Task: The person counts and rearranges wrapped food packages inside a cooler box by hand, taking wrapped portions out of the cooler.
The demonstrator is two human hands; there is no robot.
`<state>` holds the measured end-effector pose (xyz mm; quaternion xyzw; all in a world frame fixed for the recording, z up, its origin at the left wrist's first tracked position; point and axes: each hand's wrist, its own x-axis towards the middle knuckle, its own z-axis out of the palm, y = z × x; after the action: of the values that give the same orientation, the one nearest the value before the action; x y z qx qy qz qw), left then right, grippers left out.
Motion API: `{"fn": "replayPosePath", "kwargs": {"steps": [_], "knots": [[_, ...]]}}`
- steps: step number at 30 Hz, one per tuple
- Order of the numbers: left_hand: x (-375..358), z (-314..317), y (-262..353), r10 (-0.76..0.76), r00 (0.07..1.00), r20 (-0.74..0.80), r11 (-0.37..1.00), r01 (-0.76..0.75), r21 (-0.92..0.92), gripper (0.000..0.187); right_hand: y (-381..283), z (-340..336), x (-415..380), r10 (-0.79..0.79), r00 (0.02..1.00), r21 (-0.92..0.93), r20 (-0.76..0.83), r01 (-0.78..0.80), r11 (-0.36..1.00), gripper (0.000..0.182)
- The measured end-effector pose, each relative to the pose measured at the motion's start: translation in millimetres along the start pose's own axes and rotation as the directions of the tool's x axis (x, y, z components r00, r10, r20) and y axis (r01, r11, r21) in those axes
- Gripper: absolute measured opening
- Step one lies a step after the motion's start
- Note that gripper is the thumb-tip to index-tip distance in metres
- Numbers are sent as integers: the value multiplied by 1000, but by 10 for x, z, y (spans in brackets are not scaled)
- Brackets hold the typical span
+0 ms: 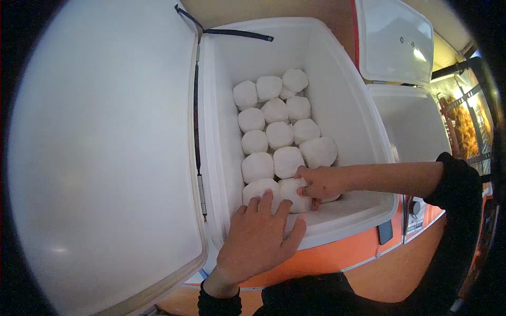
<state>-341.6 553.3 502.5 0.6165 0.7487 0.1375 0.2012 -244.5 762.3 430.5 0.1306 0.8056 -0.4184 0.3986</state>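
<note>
Rows of white, rounded, dough-like balls (279, 135) fill the bottom of a deep white chest cooler (337, 73). My right hand (327, 181) reaches in from the right, its fingers curled against the right side of a white ball (290, 190) in the front row. Over the cooler's front edge comes my left hand (255, 245), fingers spread. Its fingertips rest at the front-left ball (258, 188), and the thumb points toward the right. Another ball is mostly hidden beneath my right wrist.
The cooler's big white lid (105, 147) stands open on the left, with a dark strap (237, 34) at the back corner. To the right is a second white cooler (411, 121) with its lid (395, 42) raised. Orange panels (316, 266) show below the front rim.
</note>
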Motion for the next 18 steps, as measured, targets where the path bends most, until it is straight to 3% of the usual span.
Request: {"fn": "replayPosePath", "kwargs": {"steps": [2, 3, 5, 7, 8, 10, 11, 14, 18], "knots": [[0, -15, 5, 10, 999, 38, 1000, -11, 14, 49, 7, -53, 48, -28, 999, -95, 20, 30, 995, 56], [8, -34, 14, 10, 999, 31, 1000, -10, 14, 49, -115, -243, 34, 100, 982, -67, 160, -90, 994, 56], [20, -75, 26, -4, 995, 96, 1000, 2, 15, 52, -54, -661, 539, 160, 968, -246, 192, -111, 963, 55], [21, -74, 34, -38, 991, 129, 999, 35, 21, 51, 222, -1164, 1427, 75, 993, -435, 93, -27, 900, 55], [30, -79, 35, -68, 985, 158, 998, 64, 26, 50, 204, -1461, 1683, -94, 962, -592, -257, -80, 802, 61], [22, -101, 36, -79, 985, 156, 997, 77, 18, 51, -140, -1650, 1766, -301, 720, -642, -625, -255, 723, 70], [19, -110, 31, -94, 983, 155, 996, 95, 2, 51, -371, -1672, 1655, -289, 645, -583, -708, -303, 754, 74], [29, -103, -7, -74, 989, 131, 997, 77, -15, 51, -255, -1908, 2158, -215, 687, -595, -694, -378, 709, 82], [41, -75, -28, -52, 991, 125, 997, 57, -42, 50, -283, -1937, 2118, -244, 689, -621, -682, -370, 691, 86]]}}
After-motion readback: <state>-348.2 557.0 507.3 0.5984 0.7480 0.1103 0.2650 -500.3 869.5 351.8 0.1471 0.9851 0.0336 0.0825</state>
